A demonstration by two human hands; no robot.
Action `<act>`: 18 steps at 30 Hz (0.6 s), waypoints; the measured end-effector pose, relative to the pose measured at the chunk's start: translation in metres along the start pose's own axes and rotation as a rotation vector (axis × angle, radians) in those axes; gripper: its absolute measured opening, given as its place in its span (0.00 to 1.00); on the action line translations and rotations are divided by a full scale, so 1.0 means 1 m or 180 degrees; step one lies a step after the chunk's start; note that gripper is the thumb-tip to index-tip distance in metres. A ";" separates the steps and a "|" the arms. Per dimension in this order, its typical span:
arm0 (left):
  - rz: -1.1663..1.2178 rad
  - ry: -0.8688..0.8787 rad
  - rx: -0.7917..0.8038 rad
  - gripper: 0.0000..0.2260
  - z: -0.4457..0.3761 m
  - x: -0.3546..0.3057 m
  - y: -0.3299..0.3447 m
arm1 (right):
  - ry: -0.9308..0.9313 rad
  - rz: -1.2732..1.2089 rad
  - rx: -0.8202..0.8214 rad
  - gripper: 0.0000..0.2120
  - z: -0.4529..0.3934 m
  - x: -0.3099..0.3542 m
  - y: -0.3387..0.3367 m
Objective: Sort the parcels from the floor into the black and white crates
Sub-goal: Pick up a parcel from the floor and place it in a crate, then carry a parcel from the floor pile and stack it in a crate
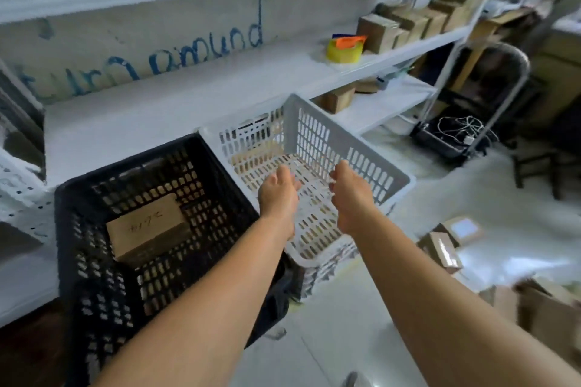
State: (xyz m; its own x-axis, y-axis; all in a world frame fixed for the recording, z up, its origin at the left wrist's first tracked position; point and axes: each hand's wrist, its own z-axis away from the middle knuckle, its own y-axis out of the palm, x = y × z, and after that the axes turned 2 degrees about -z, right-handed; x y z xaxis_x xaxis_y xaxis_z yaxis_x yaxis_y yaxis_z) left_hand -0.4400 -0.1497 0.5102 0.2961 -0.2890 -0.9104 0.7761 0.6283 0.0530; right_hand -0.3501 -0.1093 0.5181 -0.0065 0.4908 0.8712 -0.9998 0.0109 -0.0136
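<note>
Blurred floor parcels (446, 242) beside white crate (317, 135)

Both hands (309, 198) hover empty over the white crate (317, 135).

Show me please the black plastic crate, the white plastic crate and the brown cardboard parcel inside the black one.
black plastic crate (75, 198): head view, left rim.
white plastic crate (317, 132): head view, slotted right wall.
brown cardboard parcel (146, 225): head view, top face, near the handwriting.
</note>
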 end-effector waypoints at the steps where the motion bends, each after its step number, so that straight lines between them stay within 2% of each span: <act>1: -0.0073 -0.0004 0.0126 0.19 0.005 0.004 0.017 | -0.0022 -0.0065 -0.0107 0.19 -0.003 -0.001 -0.019; 5: -0.0298 0.0004 0.0517 0.14 0.024 0.027 0.088 | -0.0078 -0.0175 -0.0523 0.15 -0.020 -0.009 -0.095; 11: -0.0655 -0.0132 0.1029 0.12 0.058 0.075 0.192 | 0.0205 -0.0496 -0.1058 0.14 -0.046 -0.028 -0.213; 18: -0.1036 -0.0513 0.1400 0.11 0.089 0.136 0.298 | 0.0700 -0.0750 -0.1414 0.17 -0.077 -0.056 -0.345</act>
State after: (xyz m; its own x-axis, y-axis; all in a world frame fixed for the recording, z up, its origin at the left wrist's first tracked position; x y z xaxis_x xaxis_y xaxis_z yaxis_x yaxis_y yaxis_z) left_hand -0.1190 -0.0664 0.4389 0.0573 -0.5455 -0.8361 0.9901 0.1385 -0.0225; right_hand -0.0036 -0.0739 0.4360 0.2680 0.6006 0.7533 -0.8705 0.4861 -0.0778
